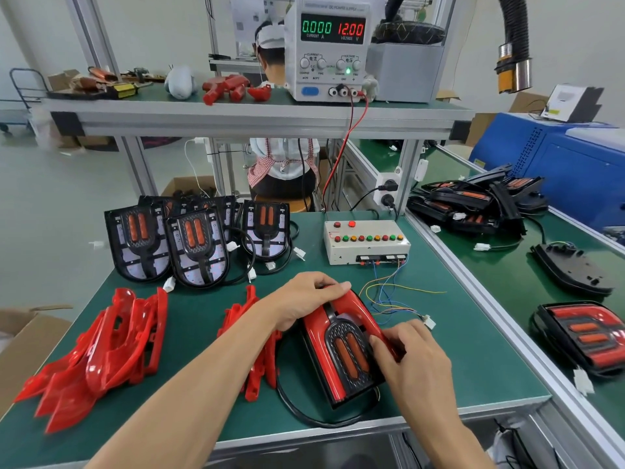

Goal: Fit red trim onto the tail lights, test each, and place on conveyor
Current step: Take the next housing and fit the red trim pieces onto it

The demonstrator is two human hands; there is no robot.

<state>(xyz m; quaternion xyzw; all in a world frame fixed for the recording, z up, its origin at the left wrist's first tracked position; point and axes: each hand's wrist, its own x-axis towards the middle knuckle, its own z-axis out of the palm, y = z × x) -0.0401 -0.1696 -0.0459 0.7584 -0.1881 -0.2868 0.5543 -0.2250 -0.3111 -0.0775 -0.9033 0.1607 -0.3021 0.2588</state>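
A tail light [346, 353] with red trim fitted on it lies on the green mat near the front edge. My left hand [304, 299] curls over its far end and grips it. My right hand [411, 358] holds its right edge, fingers bent against the trim. Its black cable loops toward the table's front. Loose red trims are heaped at the left [101, 353] and stacked beside my left forearm [260, 353]. Several bare tail lights [199, 245] lean at the back. A finished tail light [585, 336] lies on the conveyor [507, 275] at the right.
A white test box [367, 242] with coloured buttons stands behind the work, its thin wires ending in a white plug [429, 322]. A power supply [329, 49] on the shelf reads 12.00 V. More black lamp units [473, 201] are piled on the conveyor. A cardboard box sits at the left.
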